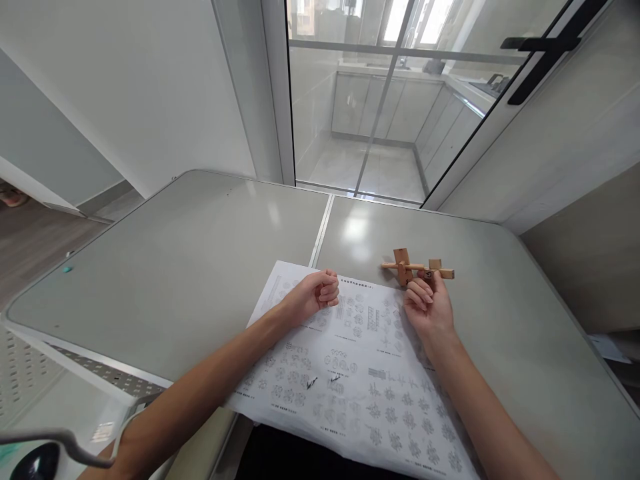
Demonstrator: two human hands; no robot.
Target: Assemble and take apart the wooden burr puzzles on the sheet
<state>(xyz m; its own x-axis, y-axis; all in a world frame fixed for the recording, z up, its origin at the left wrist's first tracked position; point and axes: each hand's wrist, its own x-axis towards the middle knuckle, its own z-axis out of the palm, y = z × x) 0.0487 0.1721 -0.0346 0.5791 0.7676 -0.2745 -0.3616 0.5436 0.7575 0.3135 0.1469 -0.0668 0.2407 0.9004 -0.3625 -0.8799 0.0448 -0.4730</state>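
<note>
My right hand [429, 308] is palm up with its fingers curled, over the right edge of the printed sheet. Its thumb and forefinger grip wooden puzzle pieces [443, 273], light brown and notched, at their right part. To the left, a flat upright block [401, 256] crosses a thin wooden stick within the same cluster. Fingertips hide part of the joint. My left hand [323, 290] rests as a loose fist near the top of the sheet [345, 400], apart from the wood. Nothing shows in its fingers. Rows of small puzzle diagrams cover the sheet.
The grey table [240, 227] has a pale seam [323, 230] down its middle. Behind it stands a glass door [375, 127] with a black handle [543, 45]. A small teal bit [67, 269] lies by the left edge. A grey cable or bar [65, 437] crosses the lower left.
</note>
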